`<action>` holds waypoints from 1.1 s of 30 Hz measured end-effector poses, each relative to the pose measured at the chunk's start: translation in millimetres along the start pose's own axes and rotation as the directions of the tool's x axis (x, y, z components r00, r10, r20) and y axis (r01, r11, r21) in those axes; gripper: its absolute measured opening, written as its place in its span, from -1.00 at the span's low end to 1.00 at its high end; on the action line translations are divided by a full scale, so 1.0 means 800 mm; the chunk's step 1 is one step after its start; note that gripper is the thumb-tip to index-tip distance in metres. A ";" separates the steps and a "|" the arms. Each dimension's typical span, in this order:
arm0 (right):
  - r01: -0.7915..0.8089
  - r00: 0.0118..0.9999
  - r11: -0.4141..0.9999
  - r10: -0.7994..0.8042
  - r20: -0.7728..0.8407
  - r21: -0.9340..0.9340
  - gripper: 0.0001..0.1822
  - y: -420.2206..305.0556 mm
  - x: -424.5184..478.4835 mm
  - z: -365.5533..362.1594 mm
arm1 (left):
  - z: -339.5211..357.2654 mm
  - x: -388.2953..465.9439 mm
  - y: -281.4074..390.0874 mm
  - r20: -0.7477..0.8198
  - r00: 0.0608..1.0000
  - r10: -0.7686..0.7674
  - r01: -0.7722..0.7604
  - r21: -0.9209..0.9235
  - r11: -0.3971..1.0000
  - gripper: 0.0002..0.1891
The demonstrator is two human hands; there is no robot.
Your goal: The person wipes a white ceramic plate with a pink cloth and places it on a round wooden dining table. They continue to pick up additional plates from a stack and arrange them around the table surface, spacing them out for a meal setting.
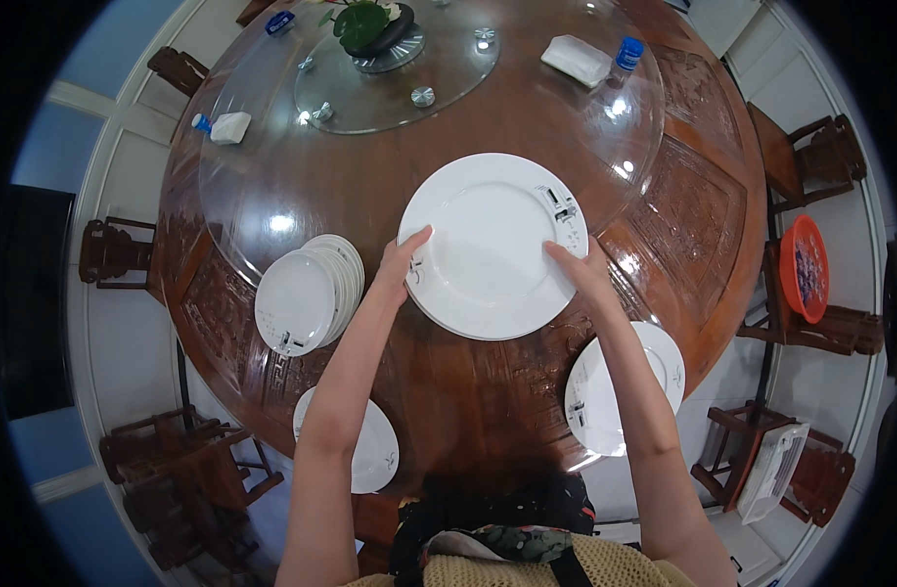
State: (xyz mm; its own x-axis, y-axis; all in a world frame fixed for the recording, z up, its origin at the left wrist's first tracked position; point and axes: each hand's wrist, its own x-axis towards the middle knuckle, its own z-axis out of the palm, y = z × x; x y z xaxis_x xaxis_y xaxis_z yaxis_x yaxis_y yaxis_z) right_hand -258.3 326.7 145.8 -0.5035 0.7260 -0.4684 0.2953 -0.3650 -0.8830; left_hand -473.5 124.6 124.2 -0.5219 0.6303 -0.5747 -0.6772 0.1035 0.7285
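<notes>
Between both hands is a large white dinner plate (485,242) with a grey-and-black printed motif on its rim. A thin second edge shows along its lower left side; whether another plate lies under it I cannot tell. My left hand (402,268) grips the left rim, thumb on top. My right hand (584,271) grips the right rim the same way. Left of my left hand stands a leaning stack of small white plates (298,302). A white plate (375,447) lies near the table edge, partly behind my left forearm. Another large plate (595,396) is partly covered by my right forearm.
The round carved wooden table (698,198) carries a glass turntable (265,191). On the glass are a potted plant (362,26), white packets (577,60) and a blue-capped bottle (628,55). Wooden chairs (118,253) surround it; one holds a red basin (804,268), another a white rack (773,473).
</notes>
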 end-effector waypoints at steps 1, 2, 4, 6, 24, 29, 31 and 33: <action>0.028 1.000 0.999 -0.027 0.014 -0.034 -0.20 -0.005 0.005 0.001 | 0.002 0.007 0.004 -0.007 1.000 0.003 -0.003 -0.002 1.000 -0.41; 0.010 1.000 0.997 -0.010 -0.001 -0.073 -0.20 -0.011 0.009 -0.001 | 0.004 0.012 0.008 -0.010 1.000 0.005 -0.005 0.001 1.000 -0.41; -0.001 1.000 0.995 0.000 -0.015 -0.102 -0.21 -0.019 0.017 -0.002 | 0.008 0.025 0.016 -0.008 1.000 0.007 -0.007 0.007 1.000 -0.41; 0.015 1.000 0.997 -0.015 0.000 -0.070 -0.22 -0.023 0.028 0.000 | 0.011 0.037 0.025 -0.001 1.000 0.001 -0.001 0.011 1.000 -0.42; 0.128 0.991 0.991 -0.126 0.044 -0.042 -0.35 -0.028 0.065 0.007 | 0.027 0.015 0.062 -0.213 0.817 0.536 -0.378 0.504 0.777 -0.40; 0.192 0.968 0.977 -0.205 -0.147 -0.098 -0.11 -0.013 0.004 0.002 | -0.058 -0.133 0.033 -0.224 0.462 0.858 -0.439 0.783 0.441 -0.48; 0.230 0.954 0.967 -0.247 -0.168 -0.113 -0.17 -0.004 -0.038 0.005 | -0.117 -0.183 0.015 -0.310 0.262 0.914 -0.213 0.905 0.368 -0.39; 0.257 0.950 0.959 -0.273 -0.151 -0.122 -0.21 0.003 -0.080 0.014 | -0.177 -0.212 0.006 -0.405 0.110 0.907 0.049 0.914 0.403 -0.39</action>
State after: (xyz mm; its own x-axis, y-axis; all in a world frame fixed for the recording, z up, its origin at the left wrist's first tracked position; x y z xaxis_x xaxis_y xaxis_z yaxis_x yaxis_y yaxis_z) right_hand -234.5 272.7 173.3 -0.4367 0.8773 -0.1991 0.2528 -0.0927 -0.9631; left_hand -461.6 -90.9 172.3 -0.8824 -0.1485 0.4465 0.1760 0.7757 0.6060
